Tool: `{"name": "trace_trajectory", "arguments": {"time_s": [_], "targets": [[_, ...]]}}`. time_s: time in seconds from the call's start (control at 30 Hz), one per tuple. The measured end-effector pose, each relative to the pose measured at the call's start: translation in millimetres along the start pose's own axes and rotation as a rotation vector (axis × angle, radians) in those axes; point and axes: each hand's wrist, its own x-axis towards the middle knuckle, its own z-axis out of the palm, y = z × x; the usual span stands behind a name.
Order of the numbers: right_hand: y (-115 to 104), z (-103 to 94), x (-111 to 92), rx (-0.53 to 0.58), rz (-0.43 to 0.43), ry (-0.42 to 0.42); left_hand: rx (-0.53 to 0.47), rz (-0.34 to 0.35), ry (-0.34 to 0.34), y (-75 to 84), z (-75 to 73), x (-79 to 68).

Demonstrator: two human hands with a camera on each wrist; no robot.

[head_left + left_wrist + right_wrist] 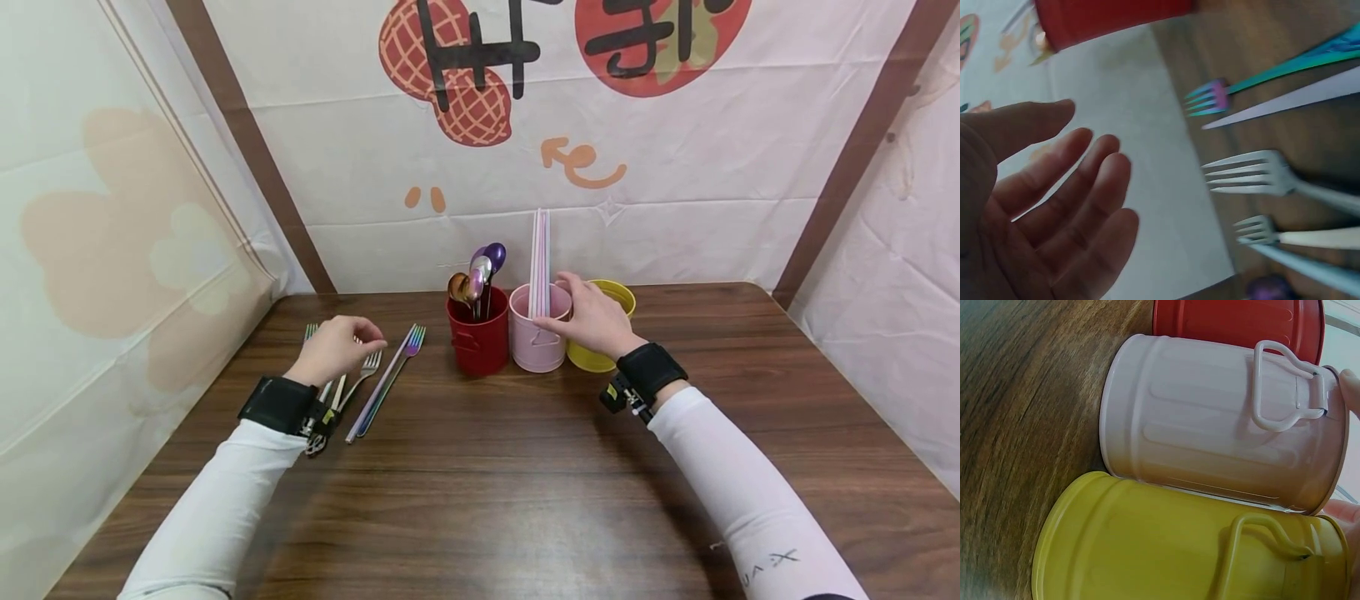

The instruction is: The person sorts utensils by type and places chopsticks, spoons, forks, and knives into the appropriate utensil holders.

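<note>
Chopsticks [539,258], a pale bunch, stand upright in the pink bucket [537,348], their lower ends hidden below its rim. At that rim is the right hand [600,321], its grip spread, thumb on the near side and index finger on the far side; whether any fingertip presses the metal is hard to tell. Only scraps of thumb and finger enter the right wrist view, cut off at its edge. That hand also masks part of the yellow bucket [591,358], so its contents cannot be made out. Spoons [475,283] lean together in the red bucket [480,354], their handles mostly hidden.

On the worktop [480,500], the left hand [337,346] hovers over cutlery, its grip loosely curved and holding nothing, thumb apart from the fingers. It covers several handles in the head view. The left wrist view, slightly blurred, shows a rainbow fork [1297,64] beside a single chopstick [1285,103], then a silver fork [1275,175] and a white-handled fork [1316,239] overlapping a bluish handle [1310,265] whose end is unclear. A purple shape [1270,289] at the bottom edge is too cropped to identify.
</note>
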Motion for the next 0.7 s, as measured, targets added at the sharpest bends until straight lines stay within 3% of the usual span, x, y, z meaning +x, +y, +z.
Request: {"name": "trace_trajectory", "arguments": {"time_s": [0.33, 0.7], "targets": [[2, 3.7, 0, 0.021, 0.009, 0.005, 0.068, -0.014, -0.127, -11.3, 46.0, 15.3], [2, 2.2, 0, 0.022, 0.009, 0.005, 0.129, -0.057, -0.164, -12.0, 61.1, 28.5]]}}
